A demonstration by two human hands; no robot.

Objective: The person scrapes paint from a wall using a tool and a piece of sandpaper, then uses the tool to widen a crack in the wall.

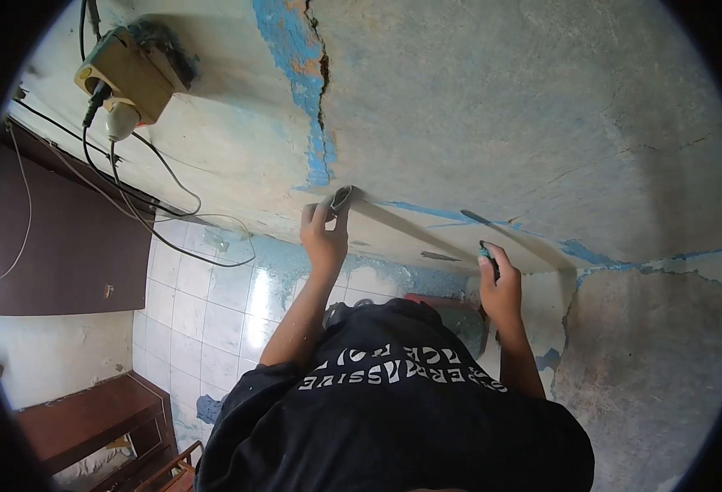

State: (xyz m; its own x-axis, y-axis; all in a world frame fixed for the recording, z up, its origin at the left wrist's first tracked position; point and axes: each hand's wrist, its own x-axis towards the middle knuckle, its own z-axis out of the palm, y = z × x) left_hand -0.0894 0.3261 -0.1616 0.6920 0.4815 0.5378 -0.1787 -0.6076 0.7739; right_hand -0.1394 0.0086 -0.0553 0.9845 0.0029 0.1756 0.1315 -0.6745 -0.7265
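My left hand (323,239) is raised to a worn wall with peeling blue paint (492,107) and is shut on a small roll of tape (341,197), pressing it against the plaster. A pale strip of tape (426,234) runs from the roll rightward along the wall toward my right hand (502,289). That hand grips a small dark teal tool (485,254) with its tip on the wall beside the strip. What kind of tool it is stays unclear. My black printed T-shirt (394,410) fills the lower middle.
A beige socket box (127,74) with a white plug and black cables (164,221) hangs at upper left. Left of it is a dark wooden door (66,238). Below are a white tiled floor (205,307), brown wooden furniture (90,418) and a red-green object (453,316).
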